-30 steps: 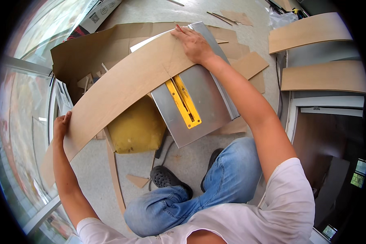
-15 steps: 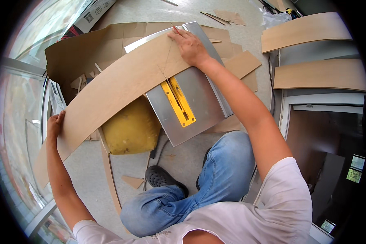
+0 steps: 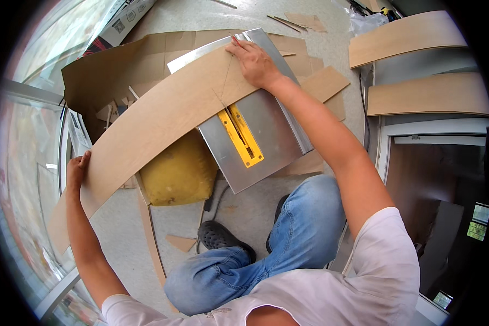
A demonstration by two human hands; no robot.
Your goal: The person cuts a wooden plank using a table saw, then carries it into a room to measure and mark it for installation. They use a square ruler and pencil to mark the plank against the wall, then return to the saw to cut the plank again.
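A long, thin light-brown wooden board [image 3: 152, 119] lies slantwise across a table saw with a silver metal top [image 3: 271, 122]. The yellow insert [image 3: 240, 136] of the saw shows beyond the board's near edge, and thin lines mark the board there. My left hand [image 3: 78, 167] is closed on the board's near edge toward its left end, thumb on top. Over the right end my right hand [image 3: 251, 61] is closed, fingers curled at the board's edge. A small red, pointed thing [image 3: 235, 39] shows by those fingers; whether they hold it I cannot tell.
Under the board stands a yellow block-like container [image 3: 178, 171]. Brown cardboard [image 3: 100, 76] with wood scraps lies behind it. Two more boards [image 3: 429, 93] rest at the right by a white frame. Windows [image 3: 30, 141] line the left. My shoe [image 3: 223, 239] is near the saw.
The view has shifted slightly. Both hands keep their hold on the board, which lies almost the same way on the saw.
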